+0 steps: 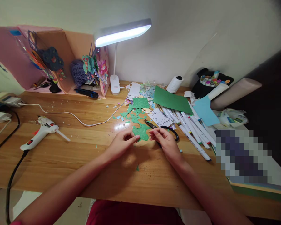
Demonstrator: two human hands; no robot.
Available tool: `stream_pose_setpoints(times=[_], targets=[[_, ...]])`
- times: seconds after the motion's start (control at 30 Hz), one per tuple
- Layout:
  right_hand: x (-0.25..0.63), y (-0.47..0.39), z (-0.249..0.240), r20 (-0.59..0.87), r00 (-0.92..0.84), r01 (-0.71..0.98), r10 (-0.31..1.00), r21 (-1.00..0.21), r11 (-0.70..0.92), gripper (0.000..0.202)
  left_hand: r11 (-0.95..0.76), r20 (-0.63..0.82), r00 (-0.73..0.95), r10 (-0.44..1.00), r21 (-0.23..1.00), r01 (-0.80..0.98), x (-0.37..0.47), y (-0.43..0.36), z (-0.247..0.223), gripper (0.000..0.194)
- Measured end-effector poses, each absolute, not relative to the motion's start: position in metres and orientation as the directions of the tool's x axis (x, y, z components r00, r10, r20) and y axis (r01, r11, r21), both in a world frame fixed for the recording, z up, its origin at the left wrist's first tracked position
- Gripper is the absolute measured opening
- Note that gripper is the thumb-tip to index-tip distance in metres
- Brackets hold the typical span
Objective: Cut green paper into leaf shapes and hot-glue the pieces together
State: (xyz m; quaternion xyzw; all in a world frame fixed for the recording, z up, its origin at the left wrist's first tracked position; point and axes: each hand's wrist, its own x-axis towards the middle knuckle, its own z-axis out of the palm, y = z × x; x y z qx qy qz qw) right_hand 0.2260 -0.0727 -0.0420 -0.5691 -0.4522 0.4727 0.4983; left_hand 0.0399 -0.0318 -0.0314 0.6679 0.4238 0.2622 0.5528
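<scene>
My left hand (127, 138) pinches a green paper cutout (141, 132) with a rounded, lobed edge, thumb on top. Just to its right is my right hand (163, 139), thumb and fingertips pressed together; whatever they hold, if anything, is too small to make out. Black-handled scissors (172, 128) lie behind the right hand, their blades pointing left and partly over the scraps. Beyond the cutout are green paper scraps (137, 118) and a larger green paper piece (141, 102). A white sheet with a cloud-like outline drawing (160, 117) rests beside the scissors.
A white glue gun (41, 132) lies at left with its cord hanging off the table. Several markers (194, 131) and a green sheet (172, 99) are on the right. A lit desk lamp (115, 84) stands behind, its white cable (84, 124) crossing the table. A pink box (84, 40) holds crafts.
</scene>
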Motion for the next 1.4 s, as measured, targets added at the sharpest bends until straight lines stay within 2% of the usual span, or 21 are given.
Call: stream_pose_setpoints(times=[0.17,0.27,0.37,0.5,0.57,0.63,0.73,0.8,0.9,1.07,1.2,1.3,1.4], targets=[[0.224,-0.073,-0.035,-0.106,0.079,0.074,0.991,-0.991,-0.112,0.023,-0.128,-0.083,0.582,0.809,0.941,0.313,0.039,-0.037,-0.028,0.04],[0.224,-0.073,-0.032,-0.128,0.082,0.037,0.988,-0.991,-0.131,0.023,-0.185,-0.055,0.58,0.813,0.92,0.345,0.038,-0.037,-0.027,0.045],[0.228,-0.071,-0.036,-0.141,0.127,-0.028,0.982,-0.99,-0.138,0.026,-0.173,-0.026,0.499,0.866,0.922,0.347,0.036,-0.032,-0.025,0.045],[0.23,-0.069,-0.042,-0.17,0.142,-0.115,0.975,-0.981,-0.154,0.03,-0.093,0.006,0.294,0.956,0.954,0.284,0.032,-0.023,-0.025,0.033],[0.228,-0.07,-0.041,-0.187,0.124,-0.138,0.975,-0.976,-0.17,0.029,-0.077,-0.001,0.285,0.959,0.961,0.264,0.032,-0.024,-0.025,0.032],[0.224,-0.072,-0.039,-0.197,0.099,-0.143,0.975,-0.973,-0.182,0.026,-0.097,-0.006,0.358,0.934,0.958,0.268,0.034,-0.028,-0.025,0.033],[0.217,-0.076,-0.036,-0.205,0.066,-0.132,0.976,-0.972,-0.196,0.022,-0.148,-0.016,0.499,0.867,0.946,0.289,0.039,-0.036,-0.025,0.033],[0.214,-0.079,-0.034,-0.209,0.056,-0.127,0.976,-0.971,-0.2,0.022,-0.173,-0.024,0.53,0.848,0.932,0.317,0.04,-0.04,-0.027,0.033],[0.213,-0.081,-0.035,-0.196,0.034,-0.077,0.98,-0.978,-0.193,0.023,-0.202,-0.014,0.522,0.853,0.913,0.355,0.04,-0.042,-0.028,0.033],[0.216,-0.083,-0.037,-0.152,-0.035,0.123,0.988,-0.981,-0.147,0.021,-0.195,-0.014,0.513,0.858,0.916,0.35,0.04,-0.042,-0.029,0.033],[0.214,-0.085,-0.038,-0.174,-0.117,0.175,0.978,-0.973,-0.152,0.02,-0.189,0.007,0.508,0.861,0.933,0.308,0.039,-0.041,-0.027,0.033],[0.215,-0.083,-0.033,-0.171,-0.078,0.185,0.982,-0.971,-0.154,0.021,-0.176,0.011,0.487,0.874,0.939,0.295,0.036,-0.037,-0.024,0.035],[0.231,-0.075,-0.023,-0.109,0.066,0.146,0.992,-0.982,-0.117,0.024,-0.144,0.005,0.424,0.905,0.944,0.297,0.031,-0.032,-0.021,0.039]])
